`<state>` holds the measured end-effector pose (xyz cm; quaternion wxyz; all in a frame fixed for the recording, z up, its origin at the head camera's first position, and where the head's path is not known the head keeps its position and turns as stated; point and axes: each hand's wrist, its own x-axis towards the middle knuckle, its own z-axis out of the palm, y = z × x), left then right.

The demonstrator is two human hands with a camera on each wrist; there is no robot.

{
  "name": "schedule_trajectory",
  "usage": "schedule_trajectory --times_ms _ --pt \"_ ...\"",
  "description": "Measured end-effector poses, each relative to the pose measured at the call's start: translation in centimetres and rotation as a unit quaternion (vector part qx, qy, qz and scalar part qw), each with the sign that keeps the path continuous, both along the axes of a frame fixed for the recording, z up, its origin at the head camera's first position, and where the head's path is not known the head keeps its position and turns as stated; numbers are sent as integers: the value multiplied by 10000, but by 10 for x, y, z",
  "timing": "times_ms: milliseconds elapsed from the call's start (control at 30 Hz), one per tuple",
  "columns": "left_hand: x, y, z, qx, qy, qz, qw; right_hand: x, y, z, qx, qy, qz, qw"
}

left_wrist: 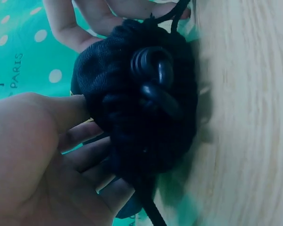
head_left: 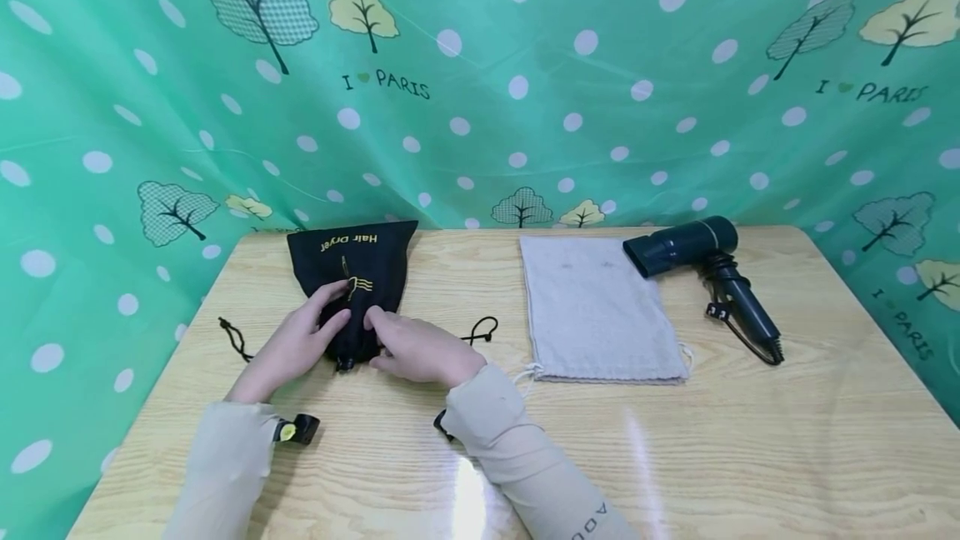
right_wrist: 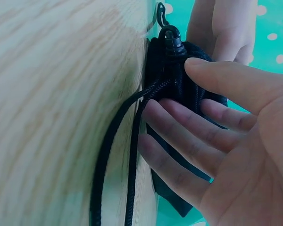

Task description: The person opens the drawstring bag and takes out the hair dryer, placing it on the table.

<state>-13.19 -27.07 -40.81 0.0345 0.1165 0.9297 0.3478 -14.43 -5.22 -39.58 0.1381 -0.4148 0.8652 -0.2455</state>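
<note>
A black drawstring bag (head_left: 386,261), printed "Hair Dryer" in yellow, lies bulging at the left of the table, its gathered mouth toward the person. From that mouth pokes a shiny black ribbed cord end (left_wrist: 153,70) with a loop; what else is inside is hidden. My left hand (head_left: 303,340) rests along the bag's left side, thumb and fingers extended against the cloth. On the other side, my right hand (head_left: 420,348) touches the bag near its mouth, thumb on top and loosely spread fingers below. Black drawstrings (right_wrist: 108,136) trail out at both sides.
A grey cloth drawstring bag (head_left: 600,307) lies flat right of centre on the wooden table (head_left: 840,448). Beside it, a dark hair dryer (head_left: 686,244) overlaps its upper corner, with the cord wrapped about the handle. A green patterned curtain (head_left: 480,82) hangs behind.
</note>
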Motion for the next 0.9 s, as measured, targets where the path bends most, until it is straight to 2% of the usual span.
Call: schedule_trajectory --times_ms 333,500,700,900 --pt "6 -1 3 -77 80 100 9999 -1 -1 1 -137 -73 -50 9999" --pt "15 -1 3 -74 146 163 9997 0 -5 -3 -81 266 -352 9990" --pt "30 -4 4 -140 673 243 9973 1 -11 -6 -118 734 -971 9925" --pt "39 -4 5 -261 1175 504 9915 2 -12 -4 -83 860 -1108 9901"
